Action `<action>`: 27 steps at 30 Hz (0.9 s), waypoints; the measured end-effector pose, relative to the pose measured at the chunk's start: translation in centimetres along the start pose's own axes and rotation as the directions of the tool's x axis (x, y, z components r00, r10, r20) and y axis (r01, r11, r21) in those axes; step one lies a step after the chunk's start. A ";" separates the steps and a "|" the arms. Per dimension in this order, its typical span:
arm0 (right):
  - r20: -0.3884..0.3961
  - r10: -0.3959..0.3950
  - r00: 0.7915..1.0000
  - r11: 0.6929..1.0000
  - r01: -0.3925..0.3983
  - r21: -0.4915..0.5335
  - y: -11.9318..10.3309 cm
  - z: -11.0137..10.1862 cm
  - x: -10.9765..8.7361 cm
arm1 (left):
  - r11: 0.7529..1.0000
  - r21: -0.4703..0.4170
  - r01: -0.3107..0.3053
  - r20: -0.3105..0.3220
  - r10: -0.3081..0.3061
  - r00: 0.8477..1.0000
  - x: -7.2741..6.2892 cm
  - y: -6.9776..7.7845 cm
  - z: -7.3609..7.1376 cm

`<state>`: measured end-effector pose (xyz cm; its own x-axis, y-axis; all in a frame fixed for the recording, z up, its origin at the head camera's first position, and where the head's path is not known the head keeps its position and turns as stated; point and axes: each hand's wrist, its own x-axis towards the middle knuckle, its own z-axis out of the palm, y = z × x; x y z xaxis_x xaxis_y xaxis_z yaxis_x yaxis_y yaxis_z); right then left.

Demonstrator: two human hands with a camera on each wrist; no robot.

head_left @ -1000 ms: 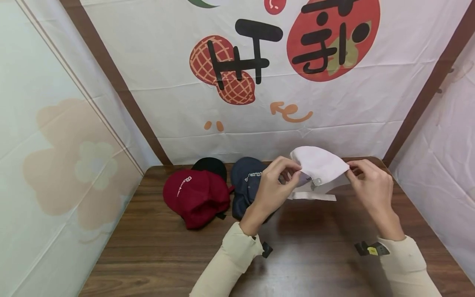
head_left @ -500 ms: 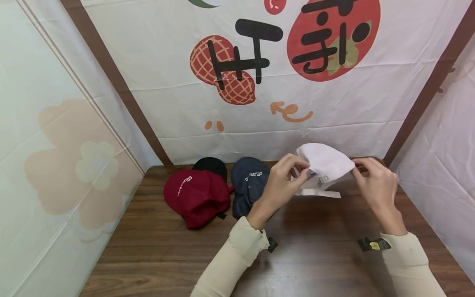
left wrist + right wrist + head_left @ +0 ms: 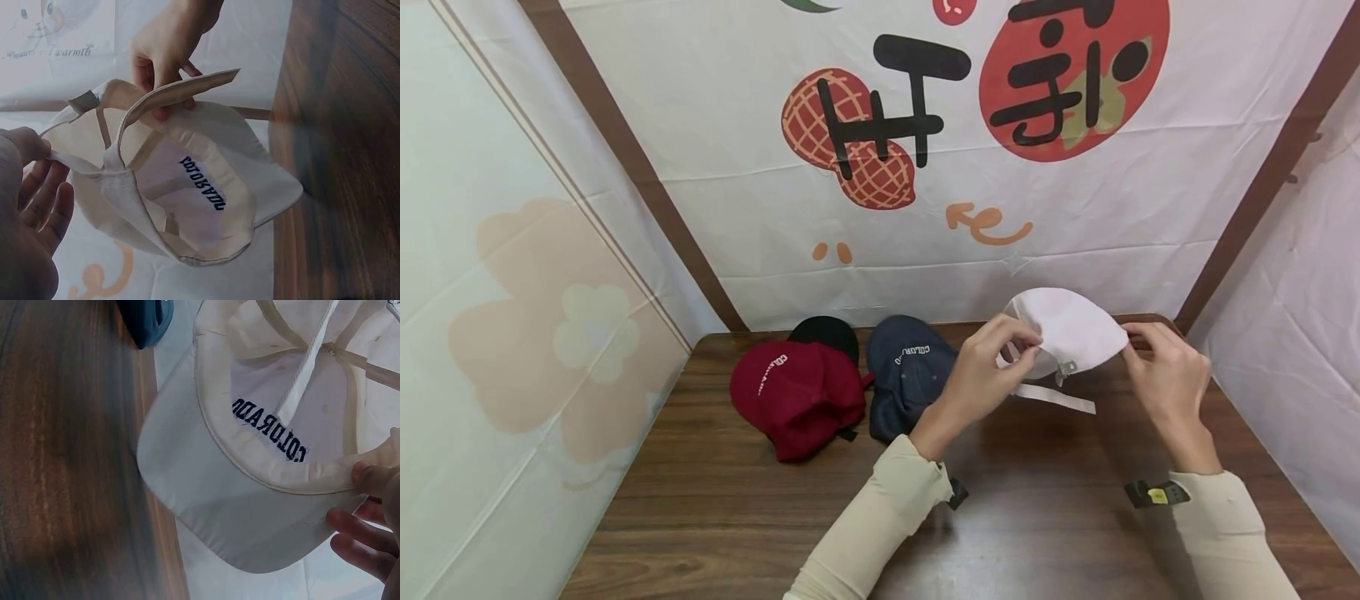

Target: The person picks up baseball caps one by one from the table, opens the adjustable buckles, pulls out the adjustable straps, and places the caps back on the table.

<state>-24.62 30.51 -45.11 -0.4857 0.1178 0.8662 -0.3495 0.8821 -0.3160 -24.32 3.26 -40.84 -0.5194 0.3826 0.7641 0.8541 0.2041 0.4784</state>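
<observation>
A white baseball cap (image 3: 1071,325) hangs over the back right of the table, between both hands. My left hand (image 3: 988,371) pinches the cap's back edge between thumb and fingers, beside the strap opening. My right hand (image 3: 1168,375) pinches the sweatband edge near the brim (image 3: 200,469), thumb on the inner side. In the left wrist view, the strap (image 3: 169,97) is unfastened, its free end sticking out, with a metal buckle (image 3: 84,102) across the opening. Dark lettering (image 3: 269,428) shows reversed inside the crown.
A navy cap (image 3: 910,375) sits on the wooden table (image 3: 737,517), left of the left hand. Beside it lies a dark red cap (image 3: 797,396) with a black brim. A printed white cloth (image 3: 850,292) hangs behind the table's back edge.
Both hands have shifted a little to the right with the white cap. Its loose strap end now slopes further down. The navy and red caps stay put.
</observation>
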 end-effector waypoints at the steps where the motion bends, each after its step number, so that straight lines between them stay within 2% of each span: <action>1: 0.001 0.000 1.000 1.000 0.000 -0.001 0.0 0.0 -0.1 | 1.000 -0.001 0.002 0.005 -0.002 1.000 0.0 0.0 0.0; 14: 0.101 -0.030 0.994 0.999 0.033 -0.031 1.1 0.0 -1.5 | 0.998 0.055 0.031 0.072 -0.035 0.997 -1.0 -0.7 1.4; 27: 0.208 0.050 0.977 0.998 -0.044 -0.035 1.6 0.3 -2.3 | 0.995 0.075 0.065 0.125 -0.074 0.989 -1.8 -1.4 2.8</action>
<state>-24.32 31.49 -47.68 -0.6584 0.0646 0.7499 -0.2993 0.8917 -0.3397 -24.44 4.81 -44.12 -0.5734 0.4762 0.6666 0.8184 0.2955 0.4929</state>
